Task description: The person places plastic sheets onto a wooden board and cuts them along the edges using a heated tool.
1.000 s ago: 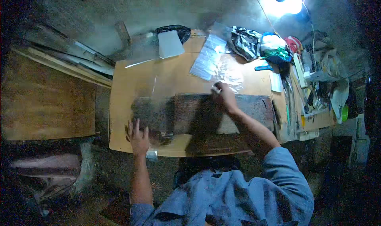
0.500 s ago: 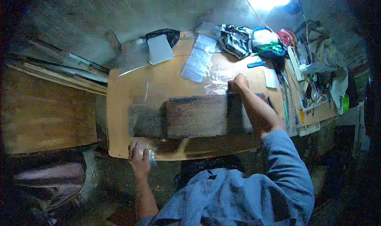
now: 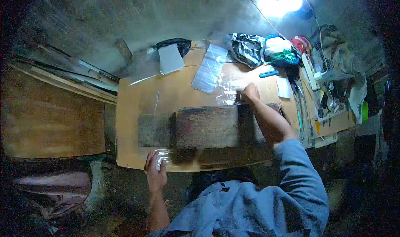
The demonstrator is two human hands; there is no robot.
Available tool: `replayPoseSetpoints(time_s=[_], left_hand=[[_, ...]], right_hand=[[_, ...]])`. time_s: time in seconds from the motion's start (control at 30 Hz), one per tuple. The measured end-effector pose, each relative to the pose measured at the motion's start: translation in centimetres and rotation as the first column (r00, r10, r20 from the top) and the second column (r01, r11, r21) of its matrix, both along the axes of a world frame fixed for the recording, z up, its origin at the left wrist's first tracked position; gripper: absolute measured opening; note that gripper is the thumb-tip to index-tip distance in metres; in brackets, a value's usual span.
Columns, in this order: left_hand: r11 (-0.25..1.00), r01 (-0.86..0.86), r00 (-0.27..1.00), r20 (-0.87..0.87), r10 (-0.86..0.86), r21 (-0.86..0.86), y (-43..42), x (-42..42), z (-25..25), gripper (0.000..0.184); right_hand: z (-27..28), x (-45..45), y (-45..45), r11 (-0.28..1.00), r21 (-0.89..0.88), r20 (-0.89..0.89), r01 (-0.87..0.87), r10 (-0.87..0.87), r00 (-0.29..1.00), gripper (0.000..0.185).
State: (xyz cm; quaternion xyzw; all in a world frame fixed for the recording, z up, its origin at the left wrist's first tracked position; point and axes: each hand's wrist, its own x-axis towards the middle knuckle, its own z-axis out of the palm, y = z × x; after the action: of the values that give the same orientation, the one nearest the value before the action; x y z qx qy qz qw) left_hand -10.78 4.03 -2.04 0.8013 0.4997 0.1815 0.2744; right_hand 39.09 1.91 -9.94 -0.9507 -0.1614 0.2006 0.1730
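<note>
A long, worn wooden block [image 3: 206, 126] lies across the front of the table. At the table's front left edge, my left hand [image 3: 155, 170] has its thumb and fingers closed around a shiny clear plastic packet [image 3: 163, 156]. My right hand [image 3: 251, 93] reaches past the block's back edge, its fingers curled together. A small dark shape shows at those fingers; what it is stays unclear. Just left of this hand lies crinkled clear plastic film [image 3: 226, 91]. Behind it is a stack of flat clear plastic sleeves [image 3: 209, 70].
A white rectangular stack [image 3: 171, 58] leans on a black bag [image 3: 180, 45] at the back. A blue cutter-like tool [image 3: 269, 73] and a white paper [image 3: 283, 88] lie right of centre. Bags, including a striped bag [image 3: 246, 49], crowd the back right under a bright lamp [image 3: 283, 1].
My left hand has brought the plastic packet from beyond the front edge onto the tabletop. My right hand stays behind the block, slightly shifted. The whole view has moved a little.
</note>
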Motion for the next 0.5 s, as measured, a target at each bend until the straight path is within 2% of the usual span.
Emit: replayPoseSetpoints(time_s=[0.03, 0.17, 0.27, 0.33, 0.47, 0.5], left_hand=[[1.000, -0.002, 1.000, -0.014, 0.002, -0.005, -0.2, 0.1, 0.3, 0.042], [0.997, -0.025, 0.999, -0.043, 0.021, -0.072, -0.9, 0.3, 0.7, 0.044], [0.997, 0.006, 1.000, -0.021, -0.008, -0.075, -1.2, 0.0, 0.3, 0.044], [0.998, 0.027, 1.000, 0.008, -0.026, -0.064, -1.5, 0.6, 0.7, 0.044], [0.997, 0.008, 0.998, -0.057, -0.012, -0.075, -2.0, 1.0, 1.0, 0.045], [0.997, 0.018, 0.997, -0.068, -0.023, -0.081, -2.0, 1.1, 1.1, 0.046]], right_hand=[[0.6, -0.5, -0.3, 0.999, -0.022, 0.024, -0.033, 0.033, 0.999, 0.058], [-2.0, 0.6, -0.1, 0.996, -0.043, 0.004, -0.072, 0.072, 0.997, 0.055], [-3.3, 1.0, 0.0, 0.995, -0.042, 0.031, -0.092, 0.093, 0.995, 0.045], [-3.6, 1.1, 0.1, 0.996, -0.007, 0.012, -0.085, 0.085, 0.996, 0.032], [-4.5, 1.7, 0.7, 0.997, 0.003, 0.024, -0.072, 0.072, 0.997, 0.024], [-4.0, 1.8, 0.7, 0.993, 0.003, 0.008, -0.114, 0.114, 0.993, 0.022]])
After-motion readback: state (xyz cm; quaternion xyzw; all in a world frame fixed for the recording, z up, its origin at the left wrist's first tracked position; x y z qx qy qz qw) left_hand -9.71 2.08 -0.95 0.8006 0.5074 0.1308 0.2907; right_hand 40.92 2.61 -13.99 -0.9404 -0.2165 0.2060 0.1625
